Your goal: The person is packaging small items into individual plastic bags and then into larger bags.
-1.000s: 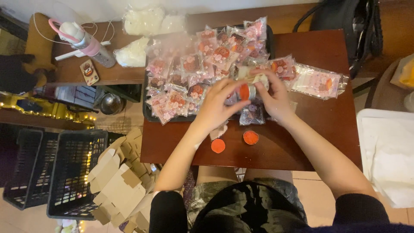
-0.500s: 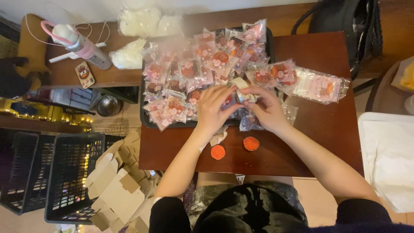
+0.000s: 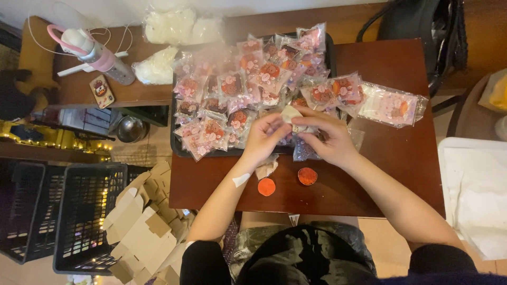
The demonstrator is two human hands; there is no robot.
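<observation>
- Both hands pinch one small pale pastry [image 3: 292,114]: left hand [image 3: 262,138], right hand [image 3: 328,141], fingers closed on it, just near the tray [image 3: 175,141].
- It looks light, soft and crumbly; I grip its edges gently.

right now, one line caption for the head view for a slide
Both hands, left hand and right hand, pinch a small pale packet above a tray of wrapped sweets.

My single head camera looked straight down, fairly near, over the tabletop [image 3: 391,179] toward the far wall.
</observation>
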